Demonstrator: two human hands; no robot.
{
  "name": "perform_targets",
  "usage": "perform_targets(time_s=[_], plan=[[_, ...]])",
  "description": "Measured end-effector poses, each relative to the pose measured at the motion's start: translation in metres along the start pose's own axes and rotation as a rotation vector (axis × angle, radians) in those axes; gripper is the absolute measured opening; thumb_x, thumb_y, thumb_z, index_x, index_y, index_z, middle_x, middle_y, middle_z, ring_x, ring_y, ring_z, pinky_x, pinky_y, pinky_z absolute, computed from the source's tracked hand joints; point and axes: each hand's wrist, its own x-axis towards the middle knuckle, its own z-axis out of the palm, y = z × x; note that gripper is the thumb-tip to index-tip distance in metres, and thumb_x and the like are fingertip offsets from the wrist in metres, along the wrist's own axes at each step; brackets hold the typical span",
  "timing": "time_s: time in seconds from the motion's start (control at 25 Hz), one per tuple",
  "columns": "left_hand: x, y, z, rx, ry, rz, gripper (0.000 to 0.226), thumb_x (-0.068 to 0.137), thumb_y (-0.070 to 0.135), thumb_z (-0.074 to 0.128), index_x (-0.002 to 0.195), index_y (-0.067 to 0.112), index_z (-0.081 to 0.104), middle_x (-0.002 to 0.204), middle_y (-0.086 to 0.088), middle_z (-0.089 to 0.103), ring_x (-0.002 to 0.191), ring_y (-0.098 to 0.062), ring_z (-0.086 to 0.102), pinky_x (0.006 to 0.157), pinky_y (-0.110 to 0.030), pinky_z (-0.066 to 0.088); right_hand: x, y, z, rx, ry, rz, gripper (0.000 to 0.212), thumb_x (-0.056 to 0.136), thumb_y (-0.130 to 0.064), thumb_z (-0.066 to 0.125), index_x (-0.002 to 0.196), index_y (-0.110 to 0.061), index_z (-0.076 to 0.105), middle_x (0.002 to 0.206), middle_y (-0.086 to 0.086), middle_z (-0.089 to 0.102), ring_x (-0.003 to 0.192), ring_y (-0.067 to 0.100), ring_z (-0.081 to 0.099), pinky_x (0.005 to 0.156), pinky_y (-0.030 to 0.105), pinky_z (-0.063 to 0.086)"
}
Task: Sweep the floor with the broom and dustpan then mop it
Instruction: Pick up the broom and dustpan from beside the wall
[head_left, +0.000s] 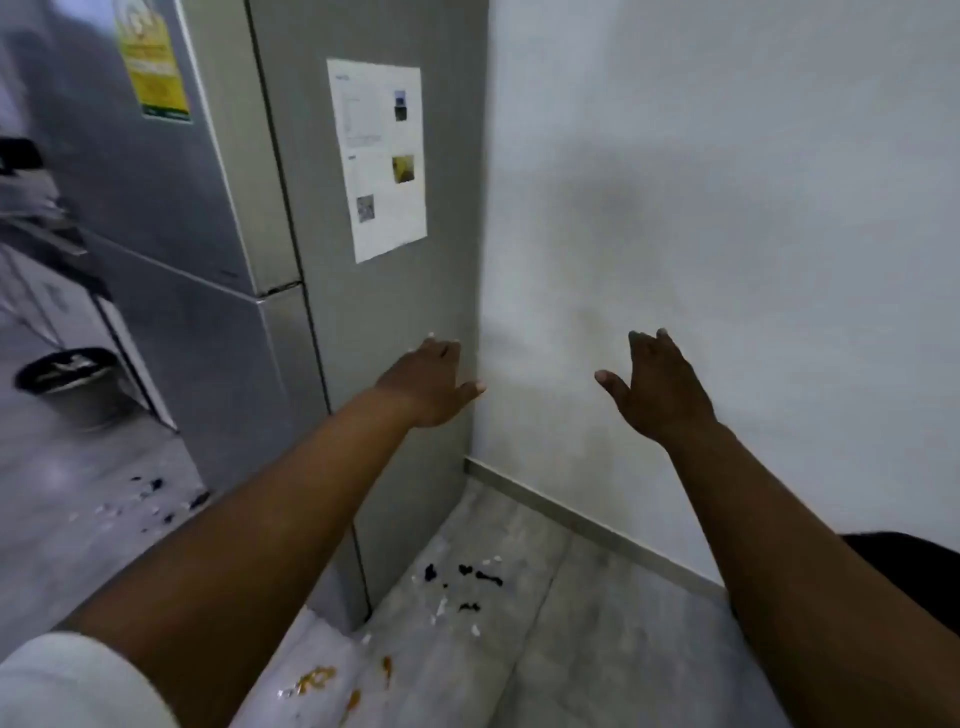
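Both my arms reach forward into a corner between a grey fridge and a white wall. My left hand (434, 382) is held out flat near the fridge's side panel, fingers straight, holding nothing. My right hand (660, 387) is also spread flat in front of the wall and empty. On the grey tiled floor (597, 649) below lie black and white scraps (462, 584) near the fridge's foot, orange smears (332, 683) nearer me, and more scraps (140, 499) in front of the fridge door. No broom, dustpan or mop is in view.
The fridge (208, 260) fills the left half, with a paper sheet (382, 156) stuck on its side. A black-lined bin (72, 384) stands at far left by cabinets. The white wall (727, 208) with a skirting strip closes the right. A dark object (919, 556) sits at the right edge.
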Motion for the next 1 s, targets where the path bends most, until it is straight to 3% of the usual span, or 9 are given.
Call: perform_targets(time_s=[0.24, 0.52, 0.76, 1.0], plan=[[-0.077, -0.059, 0.052, 0.043, 0.087, -0.318, 0.082, 0.099, 0.057, 0.036, 0.156, 0.004, 0.01, 0.164, -0.013, 0.01, 0.152, -0.027, 0.001, 0.123, -0.043, 0.012, -0.003, -0.088, 0.078, 0.144, -0.141, -0.354, 0.071, 0.094, -0.048, 0.049, 0.141, 0.004, 0.036, 0.145, 0.024, 0.042, 0.144, 0.04, 0.023, 0.112, 0.049, 0.029], [-0.265, -0.068, 0.123, 0.035, 0.073, -0.794, 0.081, 0.098, 0.056, 0.037, 0.154, 0.002, 0.015, 0.161, -0.014, 0.018, 0.151, -0.03, 0.008, 0.12, -0.044, 0.019, -0.098, -0.206, 0.139, 0.248, -0.376, -0.831, 0.069, 0.089, -0.043, 0.058, 0.134, 0.007, 0.044, 0.136, 0.028, 0.048, 0.14, 0.044, 0.03, 0.112, 0.048, 0.031], [-0.453, -0.031, 0.154, -0.013, 0.153, -1.209, 0.083, 0.098, 0.057, 0.036, 0.156, 0.003, 0.01, 0.163, -0.013, 0.012, 0.152, -0.027, 0.003, 0.123, -0.042, 0.014, -0.244, -0.303, 0.121, 0.356, -0.454, -1.194, 0.071, 0.093, -0.049, 0.051, 0.142, 0.0, 0.034, 0.148, 0.019, 0.038, 0.146, 0.036, 0.018, 0.115, 0.044, 0.025], [-0.629, 0.055, 0.183, -0.072, 0.212, -1.528, 0.082, 0.099, 0.056, 0.036, 0.156, 0.004, 0.01, 0.163, -0.013, 0.012, 0.152, -0.027, 0.004, 0.123, -0.043, 0.013, -0.414, -0.347, 0.07, 0.433, -0.537, -1.504, 0.071, 0.094, -0.05, 0.05, 0.143, -0.002, 0.034, 0.151, 0.016, 0.037, 0.148, 0.034, 0.015, 0.117, 0.042, 0.021]])
